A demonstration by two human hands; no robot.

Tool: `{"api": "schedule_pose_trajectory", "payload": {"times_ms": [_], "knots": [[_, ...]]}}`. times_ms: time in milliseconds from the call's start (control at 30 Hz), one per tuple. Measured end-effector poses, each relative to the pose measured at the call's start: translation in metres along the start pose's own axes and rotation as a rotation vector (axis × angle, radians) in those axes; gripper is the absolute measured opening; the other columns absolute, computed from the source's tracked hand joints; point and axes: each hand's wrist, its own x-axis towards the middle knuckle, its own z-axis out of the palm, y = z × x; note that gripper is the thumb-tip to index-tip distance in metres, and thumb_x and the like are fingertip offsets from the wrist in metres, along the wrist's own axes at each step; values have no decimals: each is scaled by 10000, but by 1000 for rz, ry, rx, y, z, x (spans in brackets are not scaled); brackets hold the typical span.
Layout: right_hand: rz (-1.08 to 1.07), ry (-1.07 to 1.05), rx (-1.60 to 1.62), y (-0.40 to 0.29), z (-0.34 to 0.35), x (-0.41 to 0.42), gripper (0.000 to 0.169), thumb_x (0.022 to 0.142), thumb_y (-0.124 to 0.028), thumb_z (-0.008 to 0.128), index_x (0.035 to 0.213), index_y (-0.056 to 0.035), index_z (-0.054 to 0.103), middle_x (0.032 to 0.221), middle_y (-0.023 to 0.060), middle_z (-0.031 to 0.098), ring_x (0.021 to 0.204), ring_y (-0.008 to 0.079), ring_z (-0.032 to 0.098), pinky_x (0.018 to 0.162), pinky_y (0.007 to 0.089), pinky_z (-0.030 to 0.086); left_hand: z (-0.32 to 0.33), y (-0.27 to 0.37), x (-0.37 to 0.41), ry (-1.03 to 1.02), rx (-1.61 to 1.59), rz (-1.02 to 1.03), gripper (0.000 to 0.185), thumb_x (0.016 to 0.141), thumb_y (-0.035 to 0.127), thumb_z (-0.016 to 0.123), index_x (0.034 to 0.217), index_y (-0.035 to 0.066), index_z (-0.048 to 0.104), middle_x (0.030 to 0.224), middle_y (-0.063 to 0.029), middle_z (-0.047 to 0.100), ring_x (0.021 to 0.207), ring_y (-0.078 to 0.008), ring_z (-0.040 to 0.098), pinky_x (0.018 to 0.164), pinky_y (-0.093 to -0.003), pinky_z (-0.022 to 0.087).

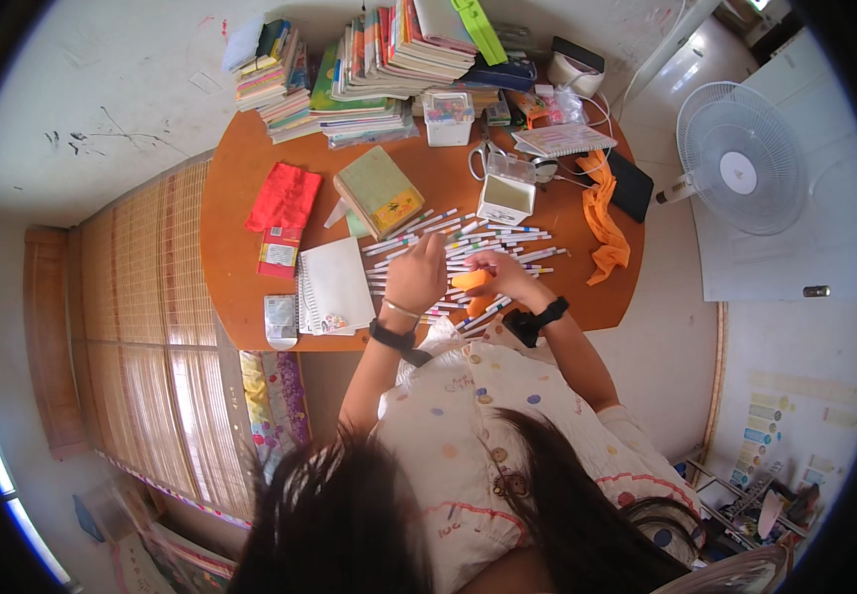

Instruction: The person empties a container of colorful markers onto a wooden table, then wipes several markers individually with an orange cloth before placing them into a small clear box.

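Observation:
My right hand (pixel 509 278) is closed around a small orange object (pixel 471 280); its exact kind is hard to make out. The orange continues below the fingers. To the left, my left hand (pixel 417 273) is raised with its fingers bent down, and its fingertips are hidden from me. Beneath and around both hands, many white marker pens (pixel 511 229) with coloured ends are scattered over the wooden table (pixel 235 215). A spiral-bound notebook (pixel 333 282) with a blank white page lies left of my left hand. Just beyond the markers stands a white lidded plastic box (pixel 506 200), its lid up.
A thick green book (pixel 379 189), a red cloth (pixel 284 197) and a small packet (pixel 280 321) lie on the left. Stacked books (pixel 399 59) line the back. Scissors (pixel 479 160), a tub of beads (pixel 448 119) and orange crepe-like material (pixel 605 223) lie farther right, near a fan (pixel 739 160).

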Motion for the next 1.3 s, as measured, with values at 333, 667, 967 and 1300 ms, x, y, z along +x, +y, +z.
{"api": "schedule_pose_trajectory", "payload": {"times_ms": [333, 667, 967, 1300], "knots": [[-84, 175, 819, -50, -25, -26, 265, 829, -45, 717, 1085, -24, 653, 974, 44, 644, 874, 108, 614, 766, 233, 520, 8, 3, -28, -130, -340, -121, 187, 974, 220, 487, 972, 46, 558, 703, -158, 625, 622, -343, 619, 517, -408, 471], [-89, -85, 1152, -72, 5, -30, 447, 873, -25, 640, 1298, -52, 503, 1243, 72, 565, 1070, 147, 590, 852, 271, 530, 29, 25, -28, -176, -563, -237, 216, 969, 181, 470, 1120, 28, 494, 727, -237, 615, 669, -440, 598, 560, -482, 457], [21, 51, 460, -68, 7, -26, 299, 808, 6, 693, 1101, -52, 677, 1064, 11, 667, 758, 35, 594, 533, 153, 436, 35, 25, -38, -115, -194, -55, 444, 831, 117, 600, 1226, -16, 449, 760, -192, 639, 623, -380, 624, 532, -419, 505], [13, 286, 306, -31, 28, -14, 200, 866, -146, 674, 1003, -3, 643, 899, 54, 645, 787, 99, 633, 628, 232, 518, 39, 12, -40, -37, -104, -34, 347, 819, 115, 627, 1137, 46, 507, 662, -128, 610, 554, -318, 610, 472, -397, 472]]}}
